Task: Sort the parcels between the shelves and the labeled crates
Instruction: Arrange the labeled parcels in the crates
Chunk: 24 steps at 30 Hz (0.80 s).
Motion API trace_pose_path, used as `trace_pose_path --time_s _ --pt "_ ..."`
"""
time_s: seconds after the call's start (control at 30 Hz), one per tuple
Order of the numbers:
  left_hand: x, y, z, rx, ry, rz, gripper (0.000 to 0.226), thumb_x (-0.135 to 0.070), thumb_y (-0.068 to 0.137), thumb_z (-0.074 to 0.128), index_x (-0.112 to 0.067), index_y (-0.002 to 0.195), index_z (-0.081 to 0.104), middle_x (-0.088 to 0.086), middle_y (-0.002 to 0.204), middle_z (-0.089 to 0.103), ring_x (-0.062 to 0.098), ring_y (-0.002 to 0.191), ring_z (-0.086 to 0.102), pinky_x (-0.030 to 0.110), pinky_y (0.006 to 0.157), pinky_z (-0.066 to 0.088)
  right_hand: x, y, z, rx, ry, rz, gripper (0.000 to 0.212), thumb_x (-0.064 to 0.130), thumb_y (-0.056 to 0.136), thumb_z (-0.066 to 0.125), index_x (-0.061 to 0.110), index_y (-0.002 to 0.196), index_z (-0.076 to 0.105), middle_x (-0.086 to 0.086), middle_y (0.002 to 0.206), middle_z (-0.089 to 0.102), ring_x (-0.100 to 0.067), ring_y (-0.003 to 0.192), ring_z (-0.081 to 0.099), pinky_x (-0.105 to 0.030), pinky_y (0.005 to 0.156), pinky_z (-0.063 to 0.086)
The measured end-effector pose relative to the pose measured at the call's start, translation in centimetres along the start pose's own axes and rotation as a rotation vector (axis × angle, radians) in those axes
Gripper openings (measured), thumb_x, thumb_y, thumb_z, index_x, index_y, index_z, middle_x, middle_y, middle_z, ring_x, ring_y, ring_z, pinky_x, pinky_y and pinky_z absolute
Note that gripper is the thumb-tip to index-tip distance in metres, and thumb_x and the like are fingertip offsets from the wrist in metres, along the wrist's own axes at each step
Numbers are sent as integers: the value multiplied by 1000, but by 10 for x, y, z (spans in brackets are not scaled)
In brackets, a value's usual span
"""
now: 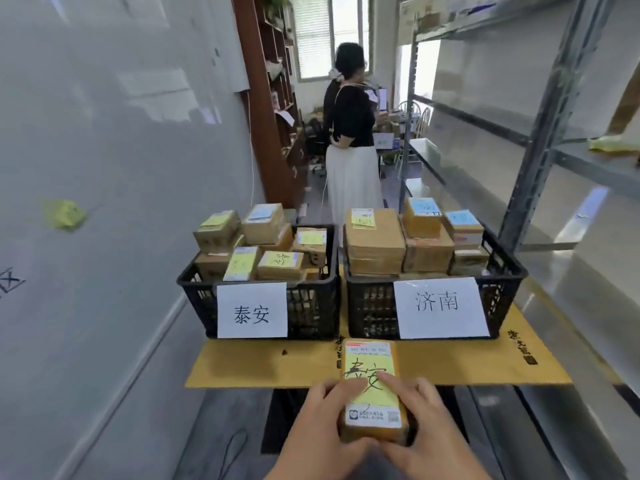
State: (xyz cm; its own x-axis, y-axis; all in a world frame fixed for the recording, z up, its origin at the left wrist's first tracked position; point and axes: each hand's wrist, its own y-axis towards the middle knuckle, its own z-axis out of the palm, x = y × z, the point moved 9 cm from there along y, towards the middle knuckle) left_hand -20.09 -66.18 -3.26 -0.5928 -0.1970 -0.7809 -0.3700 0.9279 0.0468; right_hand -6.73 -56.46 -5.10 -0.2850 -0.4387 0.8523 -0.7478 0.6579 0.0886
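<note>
We clamp the parcel (372,393) between our left hand (325,420) and right hand (426,427). Beyond our grip, the two crates sit side by side; misreading its note could land it in the right crate (363,306), not the left crate (311,306).

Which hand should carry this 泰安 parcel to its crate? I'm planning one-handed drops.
Probably the left hand: both hands grip the parcel, but the 泰安 crate stands on the left, opposite the right hand.

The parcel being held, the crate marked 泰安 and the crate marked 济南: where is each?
parcel (372,382), head view, on its yellow handwritten note.
crate marked 泰安 (311,306), head view, on its black front wall.
crate marked 济南 (370,306), head view, on its black front wall.
</note>
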Motion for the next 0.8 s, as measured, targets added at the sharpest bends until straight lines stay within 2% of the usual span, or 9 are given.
trace_pose_path --time_s 0.1,0.17,0.3,0.47,0.57,0.63,0.7,0.8 --pt "7 23 -17 -70 -27 -72 72 -52 61 82 -67 122 46 -31 130 46 -12 113 52 15 96 48 2 39 3 90 10 -28 86 45 72 89 69 134 35 36 112 32 11 117 47 -13 104 42" --pt "12 38 -26 -110 -26 -102 74 -48 61 85 -66 122 47 -30 128 49 -11 112 54 16 96 49 1 65 4 125 7 -53 87 43 73 88 70 136 35 37 114 29 8 119 48 -16 105 44" --pt "25 65 -44 -202 -44 -133 76 -36 57 91 -64 118 55 -23 121 59 -3 104 64 23 88 56 3 110 8 157 -9 -132 85 44 73 87 68 138 38 30 120 31 -2 118 52 -19 93 54" --pt "49 76 -71 -299 -31 -194 76 -34 56 90 -62 118 57 -24 118 61 0 107 64 27 87 58 26 151 22 235 -71 -218 82 49 77 82 60 144 35 25 119 31 1 110 53 -19 89 51" --pt "63 80 -98 -354 -13 -225 77 -26 59 91 -62 117 58 -21 119 63 -6 106 61 22 86 56 46 177 38 291 -129 -260 81 54 81 78 60 146 29 25 119 29 2 109 50 -13 77 47" --pt "75 86 -118 -380 14 -239 76 -21 62 92 -60 117 57 -22 118 63 -7 105 61 15 83 54 56 197 51 323 -144 -267 83 52 82 77 60 147 27 24 120 29 -1 110 50 -18 82 51" --pt "86 95 -138 -398 37 -246 75 -20 65 92 -60 117 56 -25 117 62 -5 104 62 15 81 54 65 218 65 349 -132 -265 85 49 82 79 59 148 27 23 121 30 -3 112 51 -26 91 53" --pt "105 112 -167 -418 55 -262 73 -24 69 91 -63 116 52 -28 116 62 -4 105 62 16 80 54 77 252 82 381 -135 -269 85 47 82 81 58 148 28 22 125 30 -4 118 49 -27 100 51"
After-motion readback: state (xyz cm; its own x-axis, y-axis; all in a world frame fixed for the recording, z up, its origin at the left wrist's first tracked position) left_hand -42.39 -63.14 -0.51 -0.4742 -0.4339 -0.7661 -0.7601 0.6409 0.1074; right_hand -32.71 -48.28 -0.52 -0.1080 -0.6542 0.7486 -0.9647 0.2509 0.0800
